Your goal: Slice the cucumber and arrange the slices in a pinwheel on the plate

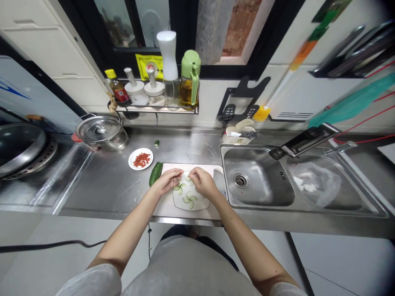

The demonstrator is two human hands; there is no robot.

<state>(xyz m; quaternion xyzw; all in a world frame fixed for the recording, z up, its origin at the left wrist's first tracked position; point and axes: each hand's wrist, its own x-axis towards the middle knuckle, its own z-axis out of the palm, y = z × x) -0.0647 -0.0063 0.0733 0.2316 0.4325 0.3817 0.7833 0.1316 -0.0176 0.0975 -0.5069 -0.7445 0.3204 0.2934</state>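
Note:
Thin cucumber slices lie in curved, pinwheel-like groups on a white dark-rimmed plate, which rests on a pale cutting board. Above the plate's far part, my left hand has its fingertips pinched together; whatever is in them is too small to make out. Close beside it, the fingers of my right hand are closed at a pale cucumber slice near the plate's far side. A piece of whole cucumber lies against the board's left edge. At the board's right, a broad knife blade is partly covered by my right forearm.
A white dish of chopped red bits and a cucumber end sit on the steel counter. Left stands a lidded pot; right is the sink. Seasoning bottles fill the wall rack.

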